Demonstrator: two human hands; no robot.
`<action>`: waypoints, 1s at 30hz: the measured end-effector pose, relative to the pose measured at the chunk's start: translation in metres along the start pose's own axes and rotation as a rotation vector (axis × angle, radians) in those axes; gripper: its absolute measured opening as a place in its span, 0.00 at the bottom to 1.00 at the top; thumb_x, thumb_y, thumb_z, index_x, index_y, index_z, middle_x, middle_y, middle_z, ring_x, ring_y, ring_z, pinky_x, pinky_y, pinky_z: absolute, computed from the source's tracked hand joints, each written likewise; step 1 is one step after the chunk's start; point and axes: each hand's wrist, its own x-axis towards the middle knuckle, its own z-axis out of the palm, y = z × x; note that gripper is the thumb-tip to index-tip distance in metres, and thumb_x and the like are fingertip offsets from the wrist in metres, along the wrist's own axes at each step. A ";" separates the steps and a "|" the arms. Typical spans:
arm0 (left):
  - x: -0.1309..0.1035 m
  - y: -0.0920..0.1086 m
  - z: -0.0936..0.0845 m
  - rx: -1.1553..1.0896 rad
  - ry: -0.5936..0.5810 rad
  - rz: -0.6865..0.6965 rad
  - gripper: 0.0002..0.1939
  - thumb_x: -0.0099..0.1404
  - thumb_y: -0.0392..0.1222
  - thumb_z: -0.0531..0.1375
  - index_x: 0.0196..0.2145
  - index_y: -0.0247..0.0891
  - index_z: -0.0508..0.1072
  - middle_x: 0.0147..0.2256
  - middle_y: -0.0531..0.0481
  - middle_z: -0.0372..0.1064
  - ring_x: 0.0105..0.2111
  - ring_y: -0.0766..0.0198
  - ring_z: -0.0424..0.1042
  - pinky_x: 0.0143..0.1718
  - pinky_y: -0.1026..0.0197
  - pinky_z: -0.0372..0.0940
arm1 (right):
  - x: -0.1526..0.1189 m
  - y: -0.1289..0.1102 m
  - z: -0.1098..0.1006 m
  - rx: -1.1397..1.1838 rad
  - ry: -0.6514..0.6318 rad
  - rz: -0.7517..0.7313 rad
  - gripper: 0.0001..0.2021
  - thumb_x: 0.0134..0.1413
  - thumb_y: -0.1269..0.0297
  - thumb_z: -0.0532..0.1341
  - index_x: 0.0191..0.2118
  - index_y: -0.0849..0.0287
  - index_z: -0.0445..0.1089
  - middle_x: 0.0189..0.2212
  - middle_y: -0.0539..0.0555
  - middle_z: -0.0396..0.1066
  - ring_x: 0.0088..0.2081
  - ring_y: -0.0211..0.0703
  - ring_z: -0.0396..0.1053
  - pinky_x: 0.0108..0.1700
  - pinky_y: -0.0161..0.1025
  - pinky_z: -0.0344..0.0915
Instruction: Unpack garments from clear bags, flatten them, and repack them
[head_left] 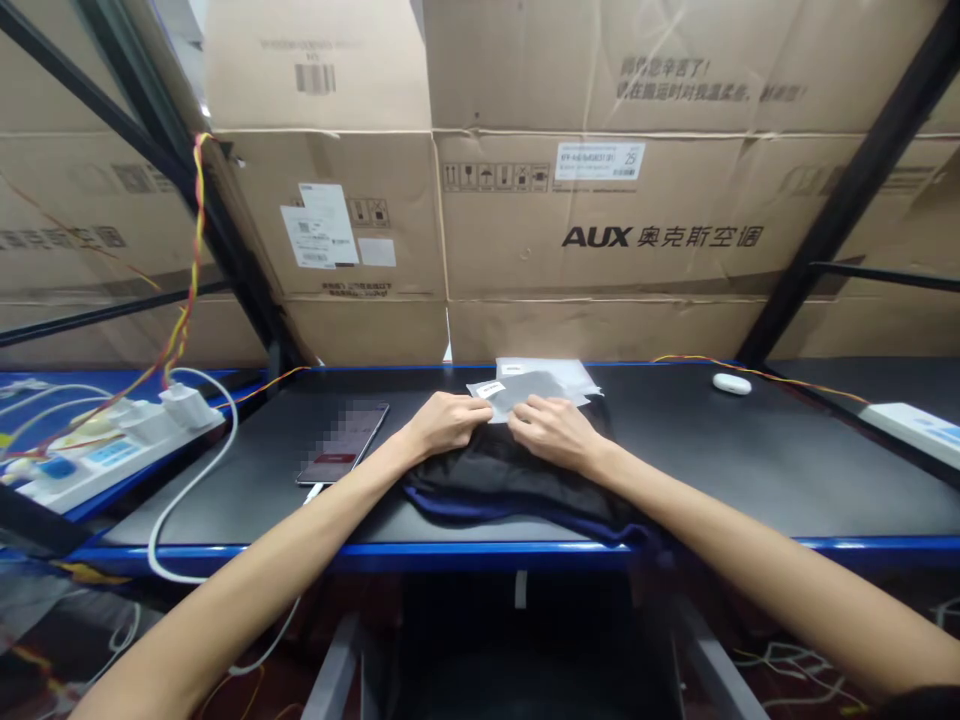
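Note:
My left hand point(450, 422) is closed, its fingertips pinching the near left edge of a thin, greyish, see-through plastic bag point(529, 388) with a small white label. On the right side of the same bag, my right hand point(556, 432) is closed too, with the fingers curled and their tips partly hidden. A second, whiter plastic bag point(574, 374) lies flat just behind. Beneath my hands is a bunched black cloth point(502, 472) with a dark blue border, hanging over the table's front edge at the right.
A phone point(343, 445) with a plugged-in white cable point(229, 440) lies left on the black table point(750, 470). A white case point(731, 384) sits at the back right. Power strips point(112, 450) flank both sides. Large cardboard point(510, 260) stands behind, between dark metal posts point(825, 220).

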 end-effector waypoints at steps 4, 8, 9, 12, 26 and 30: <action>-0.009 -0.012 0.001 -0.065 0.050 -0.081 0.16 0.64 0.29 0.49 0.37 0.41 0.75 0.38 0.51 0.76 0.35 0.66 0.75 0.34 0.69 0.64 | -0.016 0.018 0.003 -0.008 -0.038 0.064 0.12 0.67 0.69 0.53 0.36 0.60 0.73 0.34 0.56 0.74 0.34 0.43 0.66 0.29 0.38 0.52; -0.013 -0.023 0.002 -0.075 0.075 -0.131 0.16 0.63 0.29 0.50 0.37 0.42 0.75 0.39 0.51 0.76 0.38 0.64 0.75 0.36 0.67 0.66 | -0.037 0.036 0.001 -0.044 -0.067 0.113 0.14 0.67 0.67 0.52 0.34 0.58 0.73 0.33 0.54 0.75 0.34 0.42 0.67 0.29 0.38 0.52; -0.013 -0.025 0.002 -0.067 0.076 -0.143 0.17 0.62 0.29 0.50 0.38 0.42 0.76 0.40 0.50 0.76 0.39 0.64 0.75 0.36 0.67 0.66 | -0.042 0.039 0.000 -0.049 -0.067 0.121 0.14 0.67 0.67 0.52 0.34 0.58 0.73 0.33 0.54 0.75 0.35 0.42 0.68 0.29 0.38 0.52; -0.012 -0.029 0.003 -0.024 0.068 -0.162 0.18 0.62 0.28 0.50 0.40 0.42 0.76 0.43 0.50 0.76 0.40 0.63 0.74 0.37 0.66 0.67 | -0.054 0.045 -0.005 -0.052 -0.060 0.141 0.13 0.67 0.68 0.53 0.34 0.58 0.74 0.33 0.55 0.75 0.34 0.42 0.68 0.30 0.38 0.52; -0.005 -0.031 -0.001 0.105 0.017 -0.294 0.13 0.62 0.29 0.54 0.36 0.42 0.77 0.41 0.49 0.77 0.43 0.58 0.72 0.34 0.63 0.67 | -0.070 0.047 -0.005 -0.055 0.014 0.191 0.14 0.66 0.67 0.53 0.30 0.57 0.72 0.30 0.53 0.75 0.32 0.41 0.69 0.30 0.38 0.53; 0.002 -0.015 -0.011 -0.046 0.134 -0.307 0.13 0.65 0.33 0.54 0.40 0.40 0.78 0.41 0.48 0.77 0.43 0.58 0.73 0.44 0.59 0.69 | -0.066 0.042 -0.004 -0.017 0.022 0.236 0.14 0.65 0.67 0.53 0.30 0.57 0.72 0.29 0.53 0.74 0.31 0.40 0.69 0.30 0.38 0.54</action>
